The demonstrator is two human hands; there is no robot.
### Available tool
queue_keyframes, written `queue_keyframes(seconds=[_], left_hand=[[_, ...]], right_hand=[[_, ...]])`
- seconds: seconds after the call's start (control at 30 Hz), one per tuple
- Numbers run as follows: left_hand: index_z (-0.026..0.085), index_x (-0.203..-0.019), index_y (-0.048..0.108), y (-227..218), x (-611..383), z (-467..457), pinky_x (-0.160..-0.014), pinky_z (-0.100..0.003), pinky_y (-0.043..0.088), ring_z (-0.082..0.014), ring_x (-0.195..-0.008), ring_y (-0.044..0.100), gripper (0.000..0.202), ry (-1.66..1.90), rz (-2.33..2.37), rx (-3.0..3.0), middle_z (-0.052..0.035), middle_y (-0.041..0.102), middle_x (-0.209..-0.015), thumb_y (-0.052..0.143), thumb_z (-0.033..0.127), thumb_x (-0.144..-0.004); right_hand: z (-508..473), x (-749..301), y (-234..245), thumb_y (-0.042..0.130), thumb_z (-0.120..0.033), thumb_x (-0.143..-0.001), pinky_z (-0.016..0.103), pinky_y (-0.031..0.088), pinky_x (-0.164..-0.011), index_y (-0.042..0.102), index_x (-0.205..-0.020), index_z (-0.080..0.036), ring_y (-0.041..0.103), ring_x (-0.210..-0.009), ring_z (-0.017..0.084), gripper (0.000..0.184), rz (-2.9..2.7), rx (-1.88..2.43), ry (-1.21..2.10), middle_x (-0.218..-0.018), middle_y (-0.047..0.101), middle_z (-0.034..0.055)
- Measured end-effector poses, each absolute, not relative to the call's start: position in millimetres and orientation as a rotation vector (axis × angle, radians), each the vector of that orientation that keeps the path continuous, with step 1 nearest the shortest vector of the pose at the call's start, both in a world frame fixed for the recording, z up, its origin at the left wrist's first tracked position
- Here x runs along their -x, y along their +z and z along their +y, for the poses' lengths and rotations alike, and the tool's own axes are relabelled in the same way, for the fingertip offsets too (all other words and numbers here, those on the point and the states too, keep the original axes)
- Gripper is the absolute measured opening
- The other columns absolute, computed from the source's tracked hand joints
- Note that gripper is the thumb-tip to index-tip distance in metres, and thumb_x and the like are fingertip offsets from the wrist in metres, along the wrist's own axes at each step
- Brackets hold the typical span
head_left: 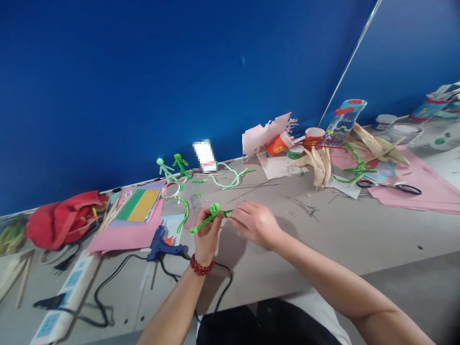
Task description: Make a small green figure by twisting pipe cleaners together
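Note:
My left hand point(206, 235) grips a small bright green figure point(215, 209) with a round, coiled head. One limb of it sticks out to the lower left, and another stretches right toward my right hand point(254, 223). The fingers of that hand are closed on the end of this right limb, and the fingertips partly hide it. A loose green strand point(185, 216) lies on the table left of my left hand. Against the blue wall stand a pale green figure point(164, 167) and a darker green figure point(180, 165). A pale green cord point(233, 183) curls on the table beyond my hands.
A blue glue gun point(163, 245) with its black cable lies at left, near a white power strip point(68, 297) and a red bag point(64, 220). A blurred phone point(204, 155) leans on the wall. Black-handled scissors point(409, 189), dried husks point(318, 165) and paper cups point(279, 143) are at right.

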State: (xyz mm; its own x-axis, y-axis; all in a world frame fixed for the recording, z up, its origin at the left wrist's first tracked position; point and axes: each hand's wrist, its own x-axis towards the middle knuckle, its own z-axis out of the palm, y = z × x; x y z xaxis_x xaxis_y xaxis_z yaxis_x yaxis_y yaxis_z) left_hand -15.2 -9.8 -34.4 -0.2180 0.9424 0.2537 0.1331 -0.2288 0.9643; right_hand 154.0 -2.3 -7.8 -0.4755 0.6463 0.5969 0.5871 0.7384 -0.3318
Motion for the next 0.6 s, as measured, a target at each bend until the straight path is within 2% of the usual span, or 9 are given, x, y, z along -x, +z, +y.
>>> queue_keyframes(seconds=[0.1,0.23,0.43,0.53,0.6], left_hand=[[0.019,-0.085,0.061,-37.2,15.1,-11.3,-0.063,-0.022,0.049,-0.0129,-0.070,0.060,0.018,1.446,1.227,-1.380,-0.0002,0.062,-0.076,0.070,0.034,-0.080],[0.019,-0.084,0.061,-38.5,15.5,-13.2,-0.064,-0.023,0.051,-0.0137,-0.071,0.061,0.017,1.368,1.147,-1.375,-0.0011,0.064,-0.077,0.070,0.033,-0.080],[0.019,-0.083,0.066,-31.9,12.8,-16.0,-0.069,-0.025,0.053,-0.0145,-0.075,0.062,0.014,1.402,0.978,-1.288,-0.0030,0.067,-0.083,0.073,0.029,-0.076],[0.019,-0.080,0.065,-26.6,10.2,-15.6,-0.065,-0.024,0.052,-0.0127,-0.070,0.060,0.018,1.475,0.957,-1.163,-0.0013,0.065,-0.079,0.077,0.030,-0.071],[0.019,-0.077,0.064,-24.8,9.3,-14.5,-0.063,-0.024,0.052,-0.0124,-0.067,0.058,0.021,1.510,0.963,-1.119,-0.0009,0.064,-0.078,0.078,0.033,-0.070]], right_hand=[[4.9,-161.0,-4.5,0.044,-0.029,-0.098,0.027,0.041,-0.072,0.063,-0.084,-0.017,0.057,-0.078,0.018,0.026,-2.169,0.825,0.280,-0.083,0.066,0.0079],[12.5,-166.9,-6.0,0.049,-0.034,-0.095,0.023,0.039,-0.062,0.064,-0.081,-0.018,0.055,-0.070,0.015,0.025,-1.974,0.973,0.690,-0.075,0.063,0.0034],[22.2,-165.8,-22.0,0.059,-0.051,-0.085,0.021,0.034,-0.053,0.063,-0.074,-0.016,0.046,-0.055,0.010,0.037,-1.673,1.027,1.350,-0.059,0.054,-0.0028],[21.4,-159.9,-27.8,0.063,-0.053,-0.082,0.021,0.031,-0.051,0.060,-0.070,-0.016,0.042,-0.051,0.009,0.039,-1.577,0.987,1.469,-0.056,0.051,-0.0038],[18.3,-155.4,-29.4,0.062,-0.050,-0.083,0.021,0.033,-0.052,0.058,-0.068,-0.016,0.043,-0.052,0.009,0.038,-1.578,0.936,1.503,-0.057,0.052,-0.0034]])
